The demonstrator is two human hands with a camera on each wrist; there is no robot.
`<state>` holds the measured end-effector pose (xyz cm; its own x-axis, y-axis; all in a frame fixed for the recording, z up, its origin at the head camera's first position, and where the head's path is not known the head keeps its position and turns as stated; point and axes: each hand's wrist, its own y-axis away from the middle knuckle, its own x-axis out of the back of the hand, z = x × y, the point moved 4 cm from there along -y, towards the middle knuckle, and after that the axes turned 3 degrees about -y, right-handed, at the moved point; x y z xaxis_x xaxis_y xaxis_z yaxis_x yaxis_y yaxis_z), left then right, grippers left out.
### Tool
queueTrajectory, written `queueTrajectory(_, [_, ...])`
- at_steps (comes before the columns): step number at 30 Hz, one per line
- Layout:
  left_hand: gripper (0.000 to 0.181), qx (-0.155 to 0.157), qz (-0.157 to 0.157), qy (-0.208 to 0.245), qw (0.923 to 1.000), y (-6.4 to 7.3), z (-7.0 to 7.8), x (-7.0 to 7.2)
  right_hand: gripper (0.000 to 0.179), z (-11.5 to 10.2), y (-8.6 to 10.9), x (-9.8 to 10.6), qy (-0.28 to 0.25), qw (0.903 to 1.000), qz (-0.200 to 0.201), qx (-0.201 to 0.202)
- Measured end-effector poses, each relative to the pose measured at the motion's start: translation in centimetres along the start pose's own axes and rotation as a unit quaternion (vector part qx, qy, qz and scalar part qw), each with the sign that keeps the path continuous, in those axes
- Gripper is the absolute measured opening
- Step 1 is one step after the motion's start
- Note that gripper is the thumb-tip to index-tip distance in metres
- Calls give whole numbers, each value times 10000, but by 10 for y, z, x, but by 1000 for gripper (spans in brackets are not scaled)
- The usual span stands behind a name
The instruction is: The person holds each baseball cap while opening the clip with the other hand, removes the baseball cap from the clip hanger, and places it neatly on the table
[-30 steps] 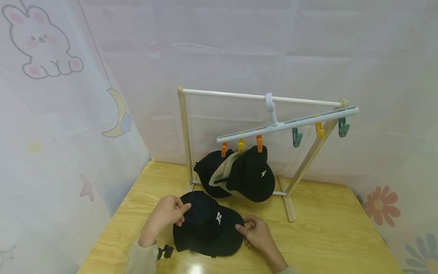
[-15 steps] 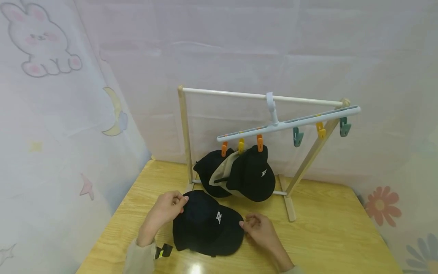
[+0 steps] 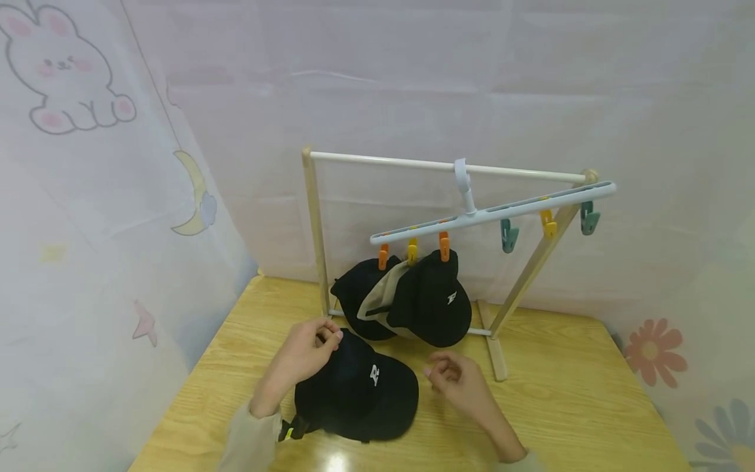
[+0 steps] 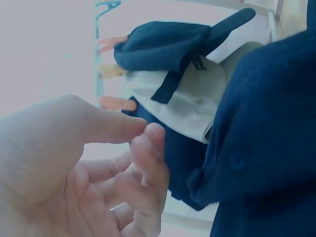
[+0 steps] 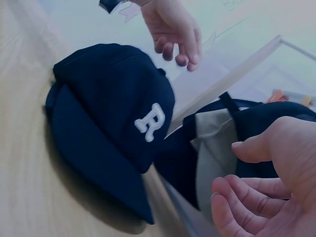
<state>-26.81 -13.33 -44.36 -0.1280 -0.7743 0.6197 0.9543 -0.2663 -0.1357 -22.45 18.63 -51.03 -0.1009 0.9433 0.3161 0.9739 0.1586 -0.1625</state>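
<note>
A black baseball cap (image 3: pixel 348 387) with a white letter R lies on the table, its brim pointing right in the head view. Over its crown hovers my left hand (image 3: pixel 307 349), fingers loosely bent; the right wrist view shows a gap between this hand (image 5: pixel 175 34) and the cap. Thumb and fingertips come together with nothing between them in the left wrist view. To the right of the brim is my right hand (image 3: pixel 463 387), off the cap, its fingers relaxed and holding nothing. Behind, a black cap (image 3: pixel 433 305) and a beige cap (image 3: pixel 383 295) hang from clips.
A pale blue hanger (image 3: pixel 495 213) hooks onto the white bar of a wooden rack (image 3: pixel 318 229). Orange clips (image 3: pixel 444 246) and a yellow one hold the caps; green clips (image 3: pixel 508 236) and another yellow one hang at right. Another dark cap (image 3: pixel 354 282) hangs leftmost.
My right hand has let go of the brim and moved right, away from it. My left hand has come off the crown and shifted slightly right above it. The cap stays in place.
</note>
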Motion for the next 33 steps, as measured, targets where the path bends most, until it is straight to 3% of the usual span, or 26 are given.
queueTrajectory(5, [3,-249,-106,-81,9996,-3,8,-7,20,-15,-3,8,130,9994,150,273])
queueTrajectory(12, [12,-527,-145,-44,9985,-7,20,-11,22,-38,-8,16,274,9965,212,767])
queueTrajectory(23, [23,-986,-30,25,9951,-11,44,-8,25,-64,-20,37,596,9938,428,836])
queueTrajectory(33, [34,-1581,506,185,9859,-22,59,-11,24,-84,-30,54,649,9895,821,998])
